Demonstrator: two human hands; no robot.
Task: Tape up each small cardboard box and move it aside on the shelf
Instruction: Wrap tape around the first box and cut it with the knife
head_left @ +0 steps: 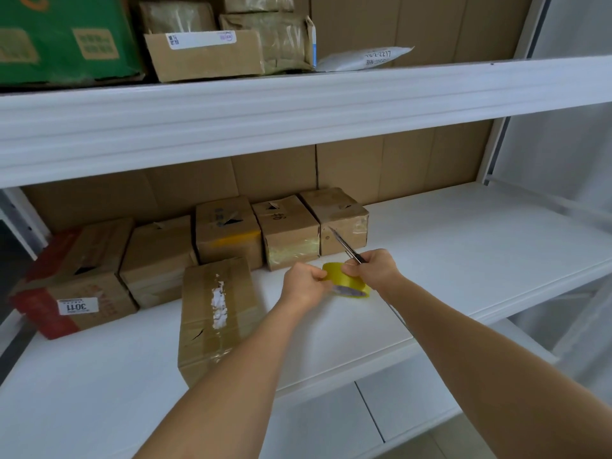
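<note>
Partly hidden tape roll [348, 282] between both hands, knife [346, 245] handle buried in right hand [372, 268]

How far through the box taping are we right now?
Five small cardboard boxes stand taped along the shelf's back. In hand: left hand and right hand grip the yellow tape roll; right also holds a knife. Left: the front brown box still needs moving aside.

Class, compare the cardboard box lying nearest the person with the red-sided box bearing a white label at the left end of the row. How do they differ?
The nearest box is plain brown; the red-sided box has red faces. The nearest box has a torn white patch under tape on top; the red-sided box carries a printed white label on its front. The nearest box lies alone in front; the red-sided box is in the back row. Both are cardboard on the white shelf.
</note>
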